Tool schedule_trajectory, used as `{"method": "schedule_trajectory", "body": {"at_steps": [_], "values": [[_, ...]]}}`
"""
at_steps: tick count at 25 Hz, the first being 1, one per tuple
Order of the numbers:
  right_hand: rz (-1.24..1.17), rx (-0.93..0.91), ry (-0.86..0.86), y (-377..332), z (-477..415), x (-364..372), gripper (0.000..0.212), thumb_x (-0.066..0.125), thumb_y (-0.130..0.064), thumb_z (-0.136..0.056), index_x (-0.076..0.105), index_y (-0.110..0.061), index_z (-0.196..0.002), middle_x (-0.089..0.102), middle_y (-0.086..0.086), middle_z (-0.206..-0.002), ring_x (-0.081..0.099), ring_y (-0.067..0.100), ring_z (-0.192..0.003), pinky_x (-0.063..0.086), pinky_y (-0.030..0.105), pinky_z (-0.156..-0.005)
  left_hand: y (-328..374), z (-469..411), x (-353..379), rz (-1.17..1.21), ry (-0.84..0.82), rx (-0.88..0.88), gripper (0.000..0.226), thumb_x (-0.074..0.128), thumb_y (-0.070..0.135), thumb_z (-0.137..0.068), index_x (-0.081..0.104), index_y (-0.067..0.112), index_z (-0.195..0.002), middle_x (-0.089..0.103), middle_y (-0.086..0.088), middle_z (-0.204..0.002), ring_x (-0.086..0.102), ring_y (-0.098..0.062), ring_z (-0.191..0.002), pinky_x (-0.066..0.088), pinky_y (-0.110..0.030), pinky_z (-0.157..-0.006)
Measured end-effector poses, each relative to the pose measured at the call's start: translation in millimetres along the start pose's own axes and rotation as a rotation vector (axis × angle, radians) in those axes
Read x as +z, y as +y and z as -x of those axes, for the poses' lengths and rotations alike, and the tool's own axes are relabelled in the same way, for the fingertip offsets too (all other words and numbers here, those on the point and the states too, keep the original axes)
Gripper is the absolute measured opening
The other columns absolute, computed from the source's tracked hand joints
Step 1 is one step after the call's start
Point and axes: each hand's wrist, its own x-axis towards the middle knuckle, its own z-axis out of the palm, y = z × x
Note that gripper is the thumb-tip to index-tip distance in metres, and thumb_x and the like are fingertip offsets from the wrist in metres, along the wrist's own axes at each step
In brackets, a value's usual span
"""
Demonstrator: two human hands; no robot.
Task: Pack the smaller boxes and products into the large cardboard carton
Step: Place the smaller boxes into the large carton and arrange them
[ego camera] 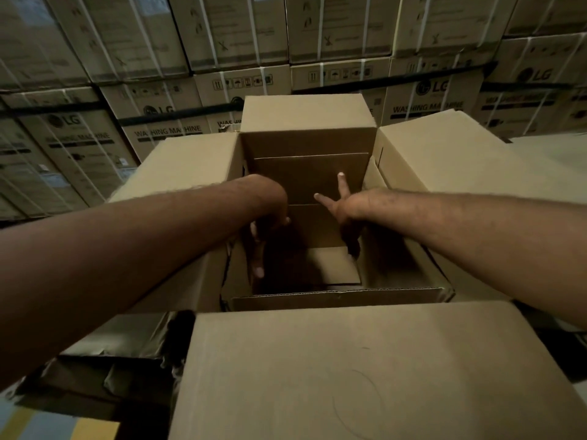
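The large cardboard carton stands open in front of me, with all of its flaps folded outward. Both my arms reach down into it. Between my hands, low in the shadowed inside, is a small brown cardboard box. My left hand lies against its left side with the fingers pointing down. My right hand is on its right side, two fingers splayed upward and the thumb pointing down. The bottom of the carton is too dark to make out.
The near flap spreads wide toward me, and the side flaps stick out left and right. The far flap stands upright. A wall of stacked washing machine cartons closes off the back. Dark flattened packaging lies at lower left.
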Motion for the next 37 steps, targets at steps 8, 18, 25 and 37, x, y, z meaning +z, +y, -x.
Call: {"method": "schedule_trajectory", "body": {"at_steps": [8, 18, 25, 37], "values": [[0.408, -0.179, -0.233, -13, 51, 0, 0.111, 0.077, -0.053, -0.084, 0.001, -0.04, -0.164, -0.003, 0.005, -0.173, 0.003, 0.038, -0.158, 0.022, 0.059, -0.122, 18, 61, -2, -0.101, -0.093, 0.217, 0.088, 0.068, 0.052, -0.091, 0.022, 0.03, -0.163, 0.023, -0.002, -0.167, 0.029, -0.03, -0.15, 0.044, -0.029, -0.096], [0.076, -0.246, -0.148, 0, 111, 11, 0.081, 0.074, -0.018, -0.093, 0.032, -0.038, -0.16, 0.025, -0.001, -0.168, 0.033, 0.034, -0.149, 0.045, 0.046, -0.109, 8, 77, 38, 0.18, -0.04, 0.335, 0.081, 0.074, 0.031, -0.092, 0.031, 0.024, -0.16, 0.034, -0.002, -0.162, 0.036, -0.027, -0.147, 0.036, -0.045, -0.119], [-0.11, -0.285, 0.249, 22, 143, 13, 0.075, 0.083, -0.012, -0.084, 0.05, -0.024, -0.15, 0.051, 0.001, -0.149, 0.051, 0.025, -0.135, 0.051, 0.034, -0.102, 11, 99, 47, 0.422, 0.16, 0.293, 0.054, 0.074, 0.011, -0.093, 0.057, 0.015, -0.144, 0.062, -0.01, -0.137, 0.064, -0.025, -0.115, 0.056, -0.03, -0.084], [-0.11, -0.256, 0.434, 24, 180, 35, 0.03, 0.074, -0.024, -0.093, 0.07, -0.024, -0.124, 0.069, -0.004, -0.116, 0.065, 0.017, -0.109, 0.058, 0.04, -0.095, 12, 151, 70, 0.295, 0.435, 0.042, 0.026, 0.061, 0.027, -0.099, 0.06, 0.024, -0.125, 0.064, -0.001, -0.109, 0.065, -0.019, -0.088, 0.058, -0.035, -0.074]]}}
